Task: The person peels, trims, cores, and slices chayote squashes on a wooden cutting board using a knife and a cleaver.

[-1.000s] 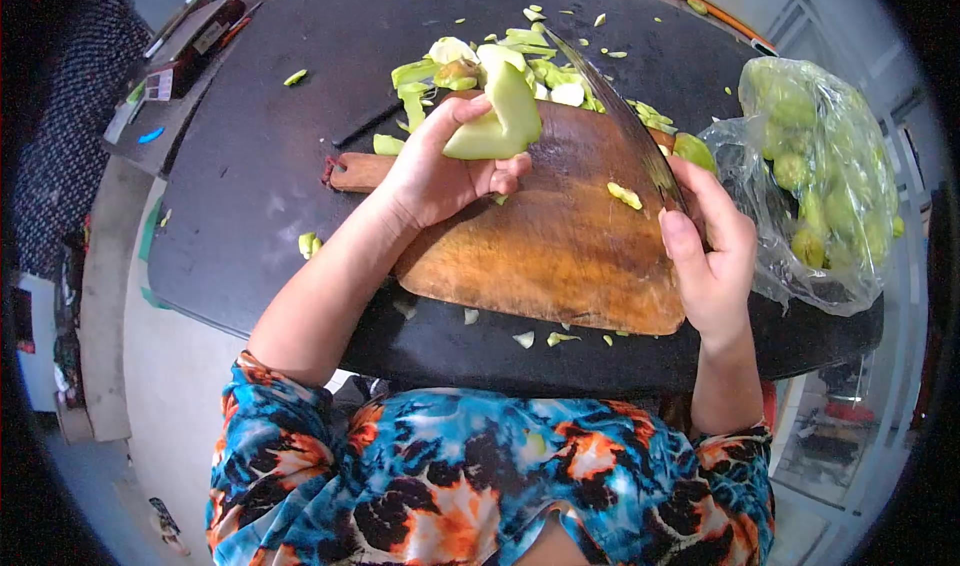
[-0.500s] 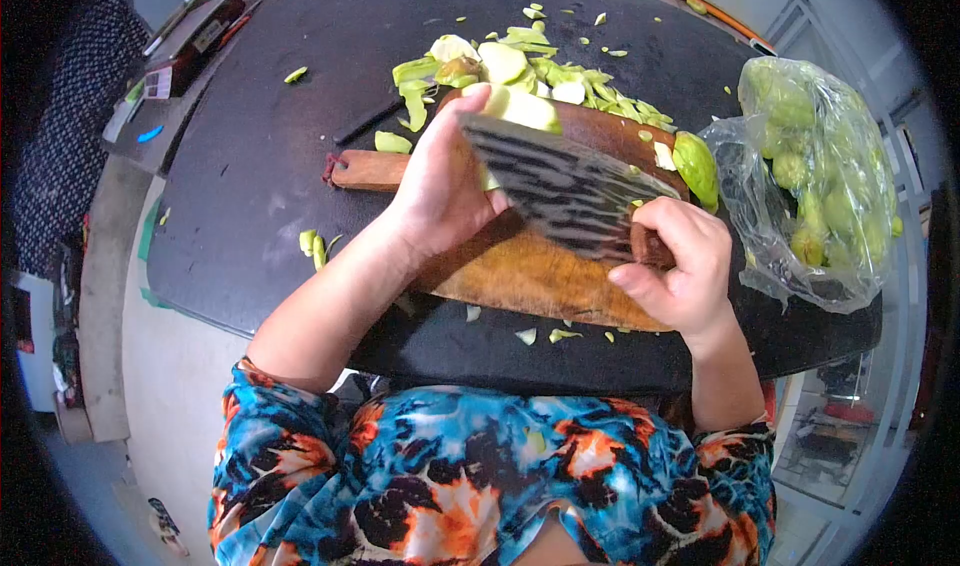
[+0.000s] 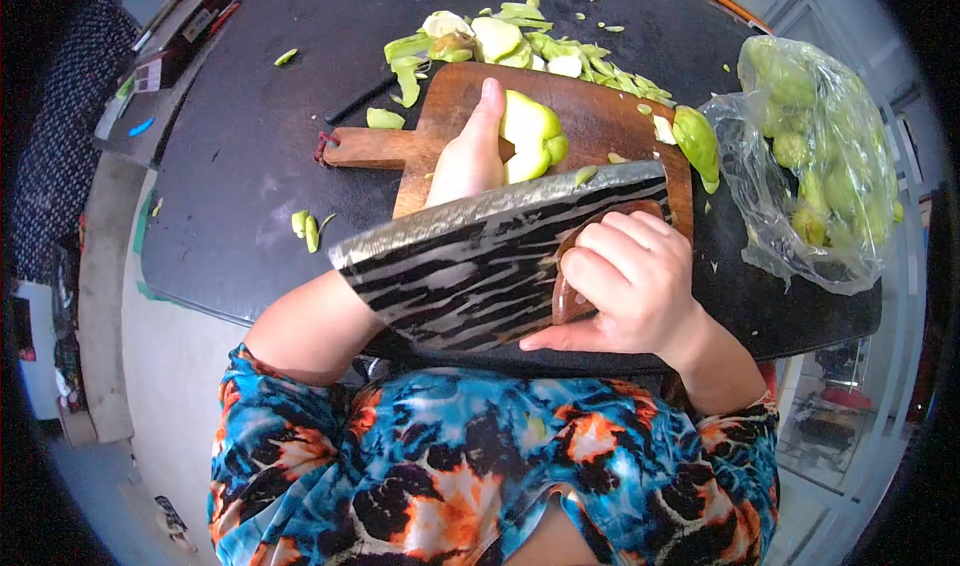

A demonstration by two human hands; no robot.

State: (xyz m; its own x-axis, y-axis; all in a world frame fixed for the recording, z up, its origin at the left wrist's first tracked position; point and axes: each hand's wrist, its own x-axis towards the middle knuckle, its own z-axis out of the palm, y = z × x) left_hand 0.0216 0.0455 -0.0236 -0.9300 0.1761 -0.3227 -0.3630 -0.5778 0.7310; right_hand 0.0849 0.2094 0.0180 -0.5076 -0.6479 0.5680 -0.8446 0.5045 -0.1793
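Note:
My left hand (image 3: 472, 161) is closed around a pale green, partly peeled chayote (image 3: 534, 138) above the wooden cutting board (image 3: 600, 116). Its thumb points up along the chayote's side; the other fingers are hidden. In my right hand (image 3: 632, 284) is the brown wooden handle of a broad cleaver (image 3: 450, 271) with a dark, streaked blade. The blade lies across my left wrist and forearm from the camera's view, apart from the chayote's upper part. A sliver of green peel (image 3: 585, 176) clings to the blade's upper edge.
A heap of peelings (image 3: 600, 71) lies beyond the board. At the board's right edge sits an unpeeled chayote (image 3: 696, 144). Farther right, a clear plastic bag (image 3: 830, 166) holds several more chayotes. Scraps (image 3: 306, 228) are scattered over the black table (image 3: 240, 166).
The cleaver has come away from the chayote, toward my body, and its blade has turned. The chayote now shows more fully in my left hand.

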